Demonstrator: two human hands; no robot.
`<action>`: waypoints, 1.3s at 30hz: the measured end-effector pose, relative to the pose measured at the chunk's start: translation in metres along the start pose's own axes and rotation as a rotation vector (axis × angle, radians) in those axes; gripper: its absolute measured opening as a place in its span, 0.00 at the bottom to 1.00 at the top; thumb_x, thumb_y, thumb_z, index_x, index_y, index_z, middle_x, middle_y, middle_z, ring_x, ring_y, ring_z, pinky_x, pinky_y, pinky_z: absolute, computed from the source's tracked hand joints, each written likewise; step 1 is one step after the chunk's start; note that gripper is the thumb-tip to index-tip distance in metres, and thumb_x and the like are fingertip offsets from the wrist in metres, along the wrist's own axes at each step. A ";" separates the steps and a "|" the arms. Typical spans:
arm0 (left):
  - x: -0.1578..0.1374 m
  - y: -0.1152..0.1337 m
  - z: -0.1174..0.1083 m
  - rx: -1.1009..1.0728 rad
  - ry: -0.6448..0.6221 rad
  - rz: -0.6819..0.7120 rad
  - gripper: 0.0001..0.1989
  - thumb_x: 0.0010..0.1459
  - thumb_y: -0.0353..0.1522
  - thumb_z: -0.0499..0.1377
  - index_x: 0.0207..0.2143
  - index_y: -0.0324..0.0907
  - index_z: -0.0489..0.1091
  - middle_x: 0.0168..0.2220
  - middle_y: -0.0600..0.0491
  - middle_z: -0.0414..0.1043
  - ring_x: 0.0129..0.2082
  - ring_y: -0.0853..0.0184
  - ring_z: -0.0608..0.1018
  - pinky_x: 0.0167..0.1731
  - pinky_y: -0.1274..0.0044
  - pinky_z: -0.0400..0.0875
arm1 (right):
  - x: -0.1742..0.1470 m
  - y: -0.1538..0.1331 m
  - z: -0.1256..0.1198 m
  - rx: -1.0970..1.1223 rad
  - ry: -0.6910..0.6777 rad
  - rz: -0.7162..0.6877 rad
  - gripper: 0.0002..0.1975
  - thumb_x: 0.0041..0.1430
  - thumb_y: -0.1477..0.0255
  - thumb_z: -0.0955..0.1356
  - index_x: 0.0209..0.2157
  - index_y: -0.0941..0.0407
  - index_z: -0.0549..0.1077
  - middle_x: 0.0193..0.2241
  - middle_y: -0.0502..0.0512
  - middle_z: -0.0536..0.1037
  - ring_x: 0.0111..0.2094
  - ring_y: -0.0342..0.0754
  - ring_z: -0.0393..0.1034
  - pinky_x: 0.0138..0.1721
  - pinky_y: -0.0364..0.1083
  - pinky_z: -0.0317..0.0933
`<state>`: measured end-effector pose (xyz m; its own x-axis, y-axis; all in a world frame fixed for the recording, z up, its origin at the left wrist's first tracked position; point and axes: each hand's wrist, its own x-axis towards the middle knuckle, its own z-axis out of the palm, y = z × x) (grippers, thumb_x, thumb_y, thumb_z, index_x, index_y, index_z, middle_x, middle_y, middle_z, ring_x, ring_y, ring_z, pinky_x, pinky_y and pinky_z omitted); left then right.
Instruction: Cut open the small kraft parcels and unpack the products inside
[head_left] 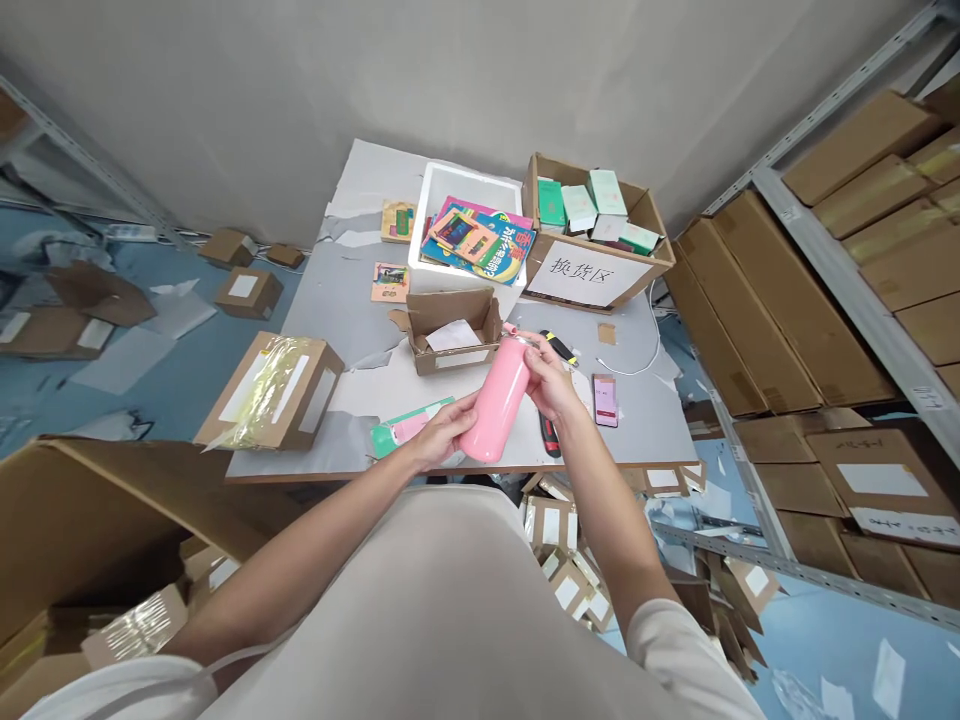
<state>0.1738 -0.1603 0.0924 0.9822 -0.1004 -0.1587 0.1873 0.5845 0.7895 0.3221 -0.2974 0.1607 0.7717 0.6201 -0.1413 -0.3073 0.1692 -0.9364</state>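
While the pink bottle (495,405) is held by both hands over the worktop (652,435) near its front edge: its weight is best kept shared between the two grips.
Left hand (442,432): partly closed, curled about the base end; steady support is given there.
Right hand (551,380): partly closed around the upper end, fingers near the cap; light pressure is advised, so that the cap is not strained.
Bottle tilt: leaned, cap end away from the body; a slow roll is suggested if all sides are to be checked.
Open carton (424,362): set just beyond the bottle, loose paper (454,336) inside; its rim should be kept from scraping the pink finish.
Green box (386,440): laid beside the left hand; knocks are to be avoided.
Yellow-black tool (559,348), red-black tool (550,437): left near the right hand; contact with the bottle should be avoided.
Phone (605,402): laid farther right.
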 end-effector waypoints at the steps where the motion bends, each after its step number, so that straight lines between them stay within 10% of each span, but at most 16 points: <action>1: -0.003 -0.004 0.001 0.000 0.042 0.022 0.34 0.50 0.45 0.65 0.57 0.44 0.65 0.50 0.45 0.72 0.47 0.57 0.75 0.43 0.71 0.68 | 0.001 -0.001 -0.001 -0.006 0.052 -0.019 0.21 0.46 0.57 0.74 0.41 0.49 0.72 0.45 0.48 0.77 0.36 0.45 0.72 0.34 0.44 0.68; 7: -0.012 -0.025 0.000 0.104 0.277 0.133 0.33 0.39 0.37 0.72 0.47 0.43 0.65 0.47 0.48 0.70 0.44 0.63 0.74 0.45 0.71 0.69 | 0.002 0.004 -0.008 -0.080 0.196 -0.014 0.23 0.45 0.56 0.74 0.41 0.50 0.70 0.33 0.46 0.76 0.28 0.41 0.68 0.27 0.40 0.64; 14: -0.011 -0.019 0.011 -0.084 0.351 0.122 0.28 0.46 0.43 0.68 0.48 0.45 0.66 0.51 0.48 0.70 0.47 0.62 0.75 0.47 0.69 0.70 | -0.005 0.004 -0.014 0.024 0.178 -0.111 0.23 0.47 0.57 0.74 0.44 0.48 0.70 0.44 0.49 0.76 0.37 0.45 0.70 0.32 0.42 0.67; 21: -0.008 -0.014 0.015 -0.283 0.313 -0.123 0.31 0.58 0.54 0.52 0.52 0.39 0.66 0.53 0.41 0.71 0.48 0.55 0.77 0.47 0.64 0.72 | -0.009 -0.006 -0.015 0.051 0.157 -0.200 0.22 0.43 0.59 0.76 0.39 0.50 0.71 0.51 0.52 0.74 0.45 0.49 0.70 0.36 0.46 0.68; 29: -0.012 -0.026 0.015 -0.140 0.351 0.017 0.35 0.45 0.41 0.70 0.54 0.47 0.61 0.52 0.48 0.71 0.47 0.63 0.76 0.48 0.69 0.72 | 0.004 -0.004 -0.011 -0.059 0.307 -0.168 0.22 0.38 0.58 0.77 0.33 0.53 0.71 0.38 0.50 0.76 0.33 0.43 0.68 0.28 0.41 0.65; 39: -0.011 -0.024 0.014 -0.256 0.273 -0.142 0.35 0.56 0.57 0.51 0.50 0.37 0.67 0.44 0.39 0.76 0.40 0.58 0.80 0.43 0.66 0.73 | -0.009 -0.009 -0.017 -0.090 0.079 -0.249 0.29 0.38 0.57 0.77 0.42 0.50 0.70 0.53 0.56 0.71 0.48 0.51 0.69 0.41 0.49 0.68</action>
<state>0.1585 -0.1843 0.0830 0.9007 0.0026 -0.4345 0.2778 0.7653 0.5806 0.3272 -0.3177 0.1648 0.8592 0.5061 0.0753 -0.0551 0.2378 -0.9698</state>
